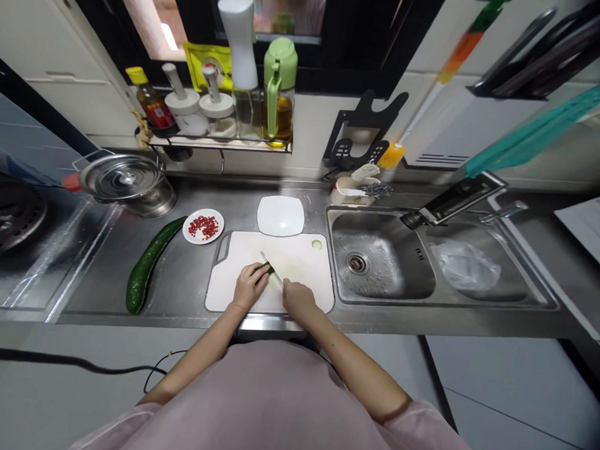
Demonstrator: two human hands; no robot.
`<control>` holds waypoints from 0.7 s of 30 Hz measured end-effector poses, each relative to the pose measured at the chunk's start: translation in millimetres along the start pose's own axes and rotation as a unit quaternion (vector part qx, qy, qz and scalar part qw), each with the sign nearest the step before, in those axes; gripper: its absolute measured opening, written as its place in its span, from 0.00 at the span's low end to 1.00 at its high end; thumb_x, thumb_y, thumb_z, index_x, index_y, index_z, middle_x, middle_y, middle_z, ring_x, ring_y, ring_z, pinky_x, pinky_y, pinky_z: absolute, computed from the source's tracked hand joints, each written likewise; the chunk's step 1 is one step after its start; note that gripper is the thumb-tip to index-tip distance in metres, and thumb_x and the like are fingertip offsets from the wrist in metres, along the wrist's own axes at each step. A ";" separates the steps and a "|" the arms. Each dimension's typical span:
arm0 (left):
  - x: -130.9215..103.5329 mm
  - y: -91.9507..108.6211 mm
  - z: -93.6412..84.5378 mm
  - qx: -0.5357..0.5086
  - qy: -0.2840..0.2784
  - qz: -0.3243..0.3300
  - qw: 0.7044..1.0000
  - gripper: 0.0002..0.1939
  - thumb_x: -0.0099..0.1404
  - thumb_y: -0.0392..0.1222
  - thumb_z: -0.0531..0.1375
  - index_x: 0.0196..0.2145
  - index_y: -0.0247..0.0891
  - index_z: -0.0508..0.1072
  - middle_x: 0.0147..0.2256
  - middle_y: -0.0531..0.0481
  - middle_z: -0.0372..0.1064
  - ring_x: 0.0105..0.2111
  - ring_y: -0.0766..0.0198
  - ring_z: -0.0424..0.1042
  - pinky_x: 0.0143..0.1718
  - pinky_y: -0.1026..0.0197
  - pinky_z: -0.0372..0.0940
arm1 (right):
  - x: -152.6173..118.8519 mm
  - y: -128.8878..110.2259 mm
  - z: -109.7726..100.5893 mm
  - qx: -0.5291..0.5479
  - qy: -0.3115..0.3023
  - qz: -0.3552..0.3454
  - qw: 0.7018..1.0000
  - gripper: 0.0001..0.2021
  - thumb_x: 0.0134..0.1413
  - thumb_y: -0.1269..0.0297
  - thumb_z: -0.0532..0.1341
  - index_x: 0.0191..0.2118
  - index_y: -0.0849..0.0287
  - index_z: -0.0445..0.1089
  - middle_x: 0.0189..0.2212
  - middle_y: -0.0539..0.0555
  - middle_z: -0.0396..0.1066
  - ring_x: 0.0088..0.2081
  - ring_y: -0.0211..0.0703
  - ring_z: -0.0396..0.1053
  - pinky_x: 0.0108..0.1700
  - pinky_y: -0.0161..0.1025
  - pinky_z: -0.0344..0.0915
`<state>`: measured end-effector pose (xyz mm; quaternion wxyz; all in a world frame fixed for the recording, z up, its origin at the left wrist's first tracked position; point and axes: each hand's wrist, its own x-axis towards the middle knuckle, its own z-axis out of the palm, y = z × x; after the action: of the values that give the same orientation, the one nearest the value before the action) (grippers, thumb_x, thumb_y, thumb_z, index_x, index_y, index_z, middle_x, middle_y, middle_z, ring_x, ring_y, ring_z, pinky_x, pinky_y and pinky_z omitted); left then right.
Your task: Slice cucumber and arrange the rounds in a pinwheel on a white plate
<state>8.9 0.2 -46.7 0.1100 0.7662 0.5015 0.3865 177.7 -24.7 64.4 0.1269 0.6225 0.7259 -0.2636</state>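
On the white cutting board (228, 275), my left hand (250, 286) is closed over a short dark-green piece of cucumber (265, 268), most of it hidden under the fingers. My right hand (301, 301) grips the handle of a kitchen knife (271, 263), its blade angled up and left beside the piece. The handle is covered by the fingers. A pale round cucumber slice (317, 244) lies at the board's upper right corner. Left of the board rests a long, curved whole cucumber (149, 265), next to a small white plate (219, 216) of chopped red pieces (203, 227).
Behind the board sits a white square dish (280, 216). A double sink (381, 298) is on the right, with a plastic bag (467, 265) in one basin. At the back left stands a lidded pot (149, 198). Bottles line a wall rack (219, 142).
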 end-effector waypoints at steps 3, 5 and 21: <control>0.3 0.1 0.0 -0.003 -0.005 -0.001 1.000 0.13 0.67 0.41 0.56 0.47 0.42 0.75 0.44 0.45 0.71 0.44 0.60 0.70 0.47 0.55 0.68 | 2.4 -0.9 0.6 0.000 -0.006 0.006 1.000 0.13 0.63 0.72 0.47 0.48 0.63 0.64 0.40 0.63 0.74 0.44 0.48 0.73 0.41 0.39 0.64; 0.3 -0.2 0.2 -0.005 -0.009 -0.006 1.000 0.13 0.67 0.41 0.56 0.47 0.42 0.74 0.44 0.45 0.71 0.44 0.60 0.69 0.48 0.55 0.68 | 1.8 0.0 1.7 -0.001 0.000 0.004 1.000 0.14 0.62 0.72 0.47 0.48 0.63 0.64 0.40 0.63 0.74 0.44 0.48 0.73 0.41 0.40 0.64; 1.1 2.1 -0.2 -0.004 -0.006 -0.012 1.000 0.13 0.67 0.41 0.56 0.46 0.41 0.75 0.43 0.45 0.71 0.44 0.60 0.70 0.48 0.54 0.68 | 13.7 -2.2 2.9 -0.003 -0.008 -0.001 1.000 0.14 0.62 0.72 0.46 0.48 0.63 0.64 0.41 0.63 0.74 0.45 0.47 0.73 0.42 0.40 0.65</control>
<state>10.4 0.1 -44.9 0.1203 0.7621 0.5085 0.3824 172.6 -15.0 55.5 0.1345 0.6195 0.7260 -0.2667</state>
